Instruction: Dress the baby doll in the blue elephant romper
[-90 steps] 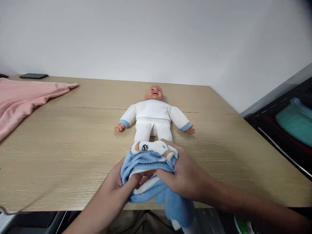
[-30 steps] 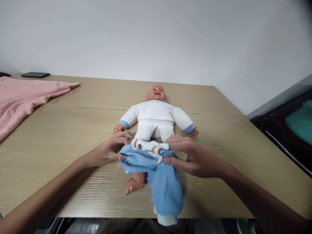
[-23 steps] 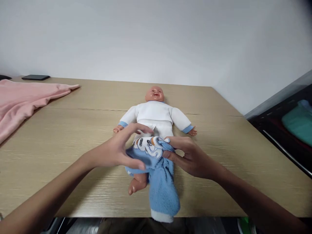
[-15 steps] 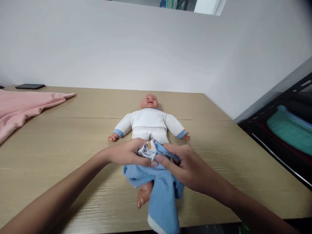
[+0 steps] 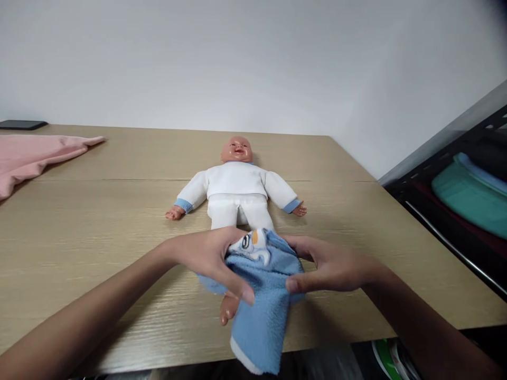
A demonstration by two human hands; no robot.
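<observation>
A baby doll [image 5: 237, 179] in white clothes with blue cuffs lies on its back on the table, head away from me and arms spread. Over its lower legs is a blue terry garment [image 5: 261, 303] with white trim and a white-and-orange patch bearing an eye-like shape. My left hand [image 5: 216, 261] grips its left side, thumb in front and fingers hidden behind the cloth. On the opposite side my right hand [image 5: 327, 266] holds it the same way. One bare doll foot [image 5: 228, 309] shows under the cloth; the other is hidden.
A pink cloth [image 5: 43, 155] lies at the table's left, with a dark flat device [image 5: 24, 125] behind it. A black rack [image 5: 439, 227] with a folded teal cloth [image 5: 471, 198] stands at the right. The wooden table's [image 5: 138, 348] front edge is close to me.
My hands have moved slightly apart and the bunched upper part of the garment has opened out, showing more of its patch and blue front. The view has tilted down a little.
</observation>
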